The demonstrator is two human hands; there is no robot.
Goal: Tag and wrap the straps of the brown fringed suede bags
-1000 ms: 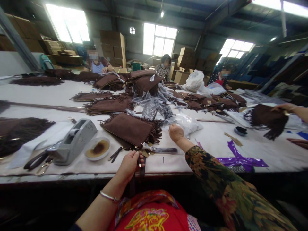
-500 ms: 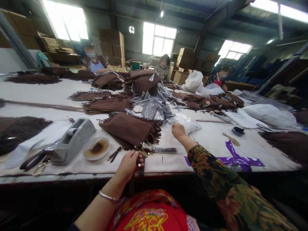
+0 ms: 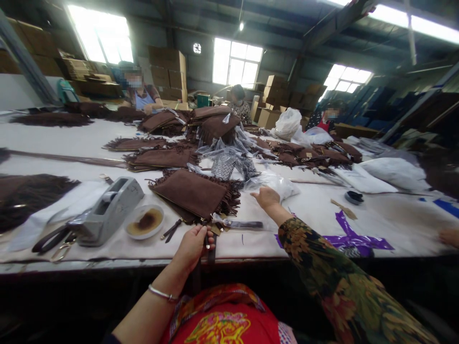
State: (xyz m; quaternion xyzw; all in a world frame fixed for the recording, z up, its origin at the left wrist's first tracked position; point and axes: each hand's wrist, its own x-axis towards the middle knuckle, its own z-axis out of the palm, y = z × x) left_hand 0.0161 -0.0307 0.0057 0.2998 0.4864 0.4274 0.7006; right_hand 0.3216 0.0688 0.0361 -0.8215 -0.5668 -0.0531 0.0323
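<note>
In the head view, my left hand (image 3: 193, 244) is closed around a dark strap (image 3: 207, 239) with a metal end, at the table's front edge. Just beyond it lies a brown fringed bag (image 3: 191, 193) with a zipper, its flat side up. My right hand (image 3: 267, 199) reaches forward with its fingers curled in, by a clear plastic bag (image 3: 283, 184); whatever the fingers hold is hidden. Between the hands, a dark strap with a metal end (image 3: 247, 224) lies on the cloth near some small tan tags (image 3: 215, 228).
Left of the fringed bag stand a grey tape dispenser (image 3: 107, 210) and a white dish (image 3: 144, 221) of brown liquid. Purple plastic (image 3: 353, 239) lies to the right. Brown bags (image 3: 218, 126) are piled farther back, with co-workers behind. Another person's hand (image 3: 450, 236) shows at the right edge.
My right hand has shifted slightly left and down. At the right edge, the dark fringed pile has left the table front and another person's hand has appeared. My left hand stays put.
</note>
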